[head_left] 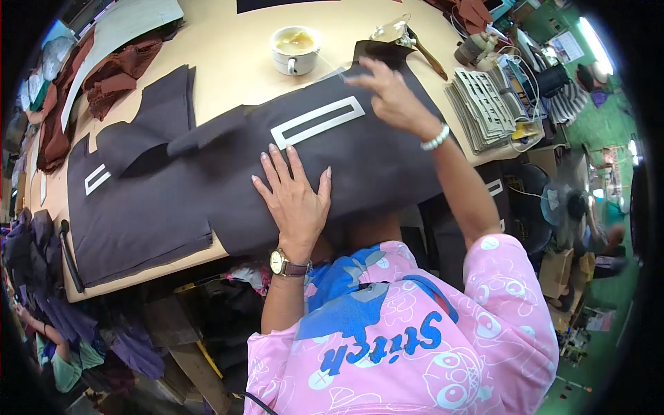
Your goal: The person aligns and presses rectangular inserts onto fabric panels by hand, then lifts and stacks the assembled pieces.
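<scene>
My left hand (294,197), with a watch on its wrist, presses flat on the dark fabric (366,166), fingers spread. Its fingertips touch the lower left end of a white rectangular frame strip (317,123) lying on the cloth. Above the fabric's far edge, my right hand (393,97) is raised with fingers stretched apart and a beaded bracelet at the wrist. I see nothing held in it, though blur hides detail at the fingertips. A white cup (295,52) of yellowish paste stands beyond the fabric, left of that hand.
Another dark piece with a smaller white frame (97,179) lies at left. A brush-like tool with a wooden handle (429,55) rests at the back. Stacked pale templates (477,111) sit at the right edge. Reddish-brown cloth (114,79) is piled at far left; another person's arm (48,332) shows below.
</scene>
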Demonstrator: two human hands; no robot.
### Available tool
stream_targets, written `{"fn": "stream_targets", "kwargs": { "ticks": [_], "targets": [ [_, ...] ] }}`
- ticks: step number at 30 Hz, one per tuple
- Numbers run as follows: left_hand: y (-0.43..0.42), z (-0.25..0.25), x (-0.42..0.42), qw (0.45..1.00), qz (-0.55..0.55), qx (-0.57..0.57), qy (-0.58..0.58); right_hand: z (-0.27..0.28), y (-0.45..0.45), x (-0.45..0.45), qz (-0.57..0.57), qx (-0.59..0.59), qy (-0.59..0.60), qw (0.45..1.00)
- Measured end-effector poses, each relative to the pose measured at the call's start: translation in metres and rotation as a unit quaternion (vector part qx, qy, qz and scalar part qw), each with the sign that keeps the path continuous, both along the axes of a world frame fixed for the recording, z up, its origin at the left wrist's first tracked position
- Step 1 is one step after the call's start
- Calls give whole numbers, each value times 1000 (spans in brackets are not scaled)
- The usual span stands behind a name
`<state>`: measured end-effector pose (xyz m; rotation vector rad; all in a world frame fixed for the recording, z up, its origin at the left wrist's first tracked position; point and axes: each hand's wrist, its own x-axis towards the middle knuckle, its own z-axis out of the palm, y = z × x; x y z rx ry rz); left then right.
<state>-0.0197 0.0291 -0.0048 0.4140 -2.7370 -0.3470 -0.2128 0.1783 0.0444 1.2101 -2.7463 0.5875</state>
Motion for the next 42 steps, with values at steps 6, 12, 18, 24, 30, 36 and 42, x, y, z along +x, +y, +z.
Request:
{"fn": "stream_targets", "kwargs": {
  "ticks": [6,12,18,24,30,36,42],
  "targets": [
    [-2,3,0,1000,-3,-16,-10,-44,16,34,-60,-73,-124,988],
    [-1,-2,0,999,1,-35,1,-31,-5,53,-130,107,-8,986],
    [-1,-2,0,1000,-1,-28,0,-32,-21,57,-154,315,197,916],
    [-1,-3,0,999,0,-32,-3,-26,-25,78,-108,309,234,915],
    [-2,-4,0,999,-1,-33,0,-28,-25,48,-153,358,237,890],
    [-3,-2,0,999,-1,-38,-2,-20,-14,45,-113,440,239,858],
    [-43,2,-8,999,1,-45,-28,-27,-17,52,-79,430,264,860]
  ]
}}
